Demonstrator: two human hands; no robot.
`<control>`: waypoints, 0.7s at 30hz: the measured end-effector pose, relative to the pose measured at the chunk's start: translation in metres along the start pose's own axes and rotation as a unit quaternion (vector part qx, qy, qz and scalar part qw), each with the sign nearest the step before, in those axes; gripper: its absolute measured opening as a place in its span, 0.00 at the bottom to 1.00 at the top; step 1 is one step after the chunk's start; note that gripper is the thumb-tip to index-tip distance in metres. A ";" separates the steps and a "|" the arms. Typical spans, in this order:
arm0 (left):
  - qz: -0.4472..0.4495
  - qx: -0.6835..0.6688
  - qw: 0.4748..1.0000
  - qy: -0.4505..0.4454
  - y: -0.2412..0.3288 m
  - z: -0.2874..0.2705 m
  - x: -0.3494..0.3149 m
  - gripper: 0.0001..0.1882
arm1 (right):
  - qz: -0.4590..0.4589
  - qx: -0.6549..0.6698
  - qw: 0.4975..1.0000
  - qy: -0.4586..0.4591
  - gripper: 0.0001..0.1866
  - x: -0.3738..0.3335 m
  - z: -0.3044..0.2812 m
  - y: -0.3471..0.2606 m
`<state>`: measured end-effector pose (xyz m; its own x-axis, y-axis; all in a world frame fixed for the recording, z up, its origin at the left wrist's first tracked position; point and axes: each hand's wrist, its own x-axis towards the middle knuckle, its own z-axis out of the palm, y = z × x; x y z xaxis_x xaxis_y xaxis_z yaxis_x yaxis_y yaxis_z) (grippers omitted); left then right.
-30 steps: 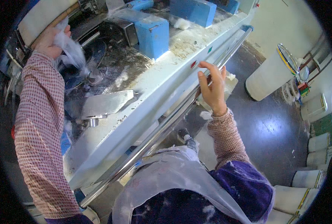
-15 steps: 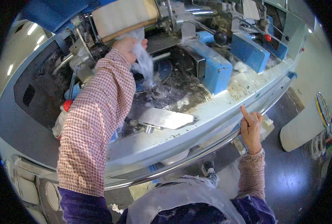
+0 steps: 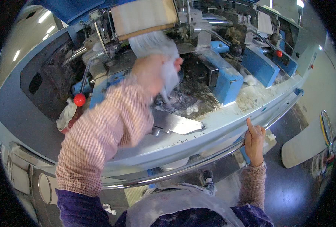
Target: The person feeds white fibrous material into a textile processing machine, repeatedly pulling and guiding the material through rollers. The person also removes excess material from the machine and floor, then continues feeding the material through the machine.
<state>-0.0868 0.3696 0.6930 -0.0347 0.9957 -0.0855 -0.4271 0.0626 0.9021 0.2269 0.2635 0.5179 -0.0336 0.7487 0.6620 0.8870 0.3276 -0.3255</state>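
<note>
White fibre (image 3: pixel 154 42): grips it, bunched, in the closed left hand (image 3: pixel 150 73), blurred, just below the cream-padded roller (image 3: pixel 144 17). Spreads as a sheet from under that roller to the hand, then trails over the dark machine bed (image 3: pixel 196 90). Points the index finger (image 3: pixel 250 125) of the right hand (image 3: pixel 255 142) toward the pale-blue front edge (image 3: pixel 221 117), with the others bent beside the shiny rail (image 3: pixel 183 167); cannot tell about any hold on it. Shows a metal plate (image 3: pixel 181 124) right of the left sleeve (image 3: pixel 94 134).
</note>
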 end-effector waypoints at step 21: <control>-0.079 0.127 0.950 -0.275 -0.060 -0.035 -0.166 0.12 | -0.089 0.110 0.986 0.088 0.15 0.051 -0.028 -0.062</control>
<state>-0.0873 0.1979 0.6378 0.5185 0.8532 -0.0572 -0.1544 0.1592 0.9751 0.1831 0.2651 0.5910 -0.0812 0.5631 0.8224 0.7524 0.5758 -0.3200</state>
